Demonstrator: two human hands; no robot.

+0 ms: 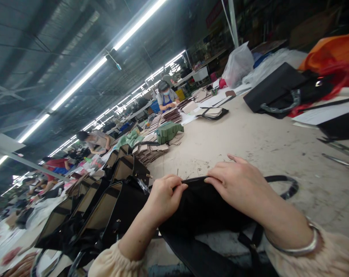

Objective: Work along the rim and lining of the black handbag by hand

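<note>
A black handbag (209,211) lies at the table's near edge, its top rim pinched between both my hands. My left hand (165,196) grips the rim at its left part, thumb against fingers. A short way to the right, my right hand (235,182) closes on the same rim, with a silver bangle on that wrist. One wrapped handle (290,186) of the bag sticks out on the table beyond my right wrist. A black strap (252,242) hangs below my right forearm. The bag's inside is too dark to make out.
Several black bags with tan insides (117,204) stand in rows at the left. Stacked pieces (168,132) lie farther along the table (209,144). At the right are another black bag (278,88) and scissors (340,161). Other people (165,96) work farther back.
</note>
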